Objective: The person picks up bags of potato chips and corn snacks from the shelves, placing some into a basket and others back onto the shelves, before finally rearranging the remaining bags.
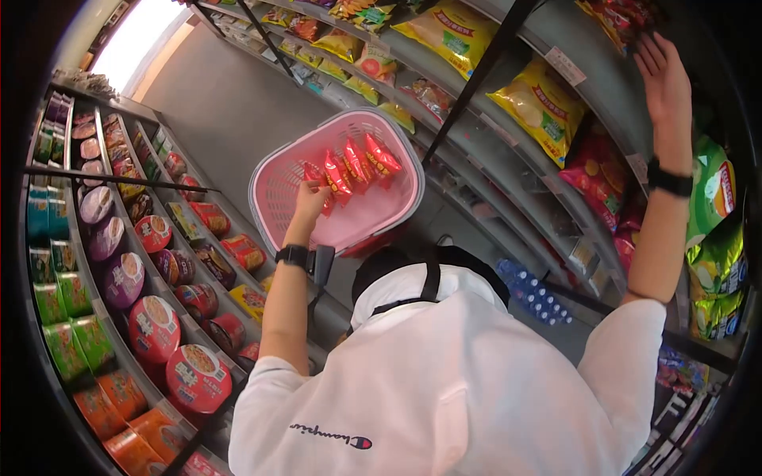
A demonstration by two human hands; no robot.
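Observation:
My left hand (pixel 308 202), with a black watch on its wrist, is shut on several red snack packets (pixel 353 163) fanned out over a pink plastic basket (pixel 270 178). The basket sits low in the aisle in front of me; whether it rests on the floor I cannot tell. My right hand (pixel 663 75), wearing a black wristband, is raised to the upper right shelf. Its fingers are spread and touch red snack bags (pixel 623 16) there. Whether it grips one is hidden by the shelf edge.
Shelves line both sides of a narrow aisle with a grey floor (pixel 230 103). Instant noodle bowls (pixel 155 325) fill the left shelves. Yellow chip bags (pixel 540 103), green bags (pixel 714 190) and blue bottles (pixel 532 293) fill the right shelves.

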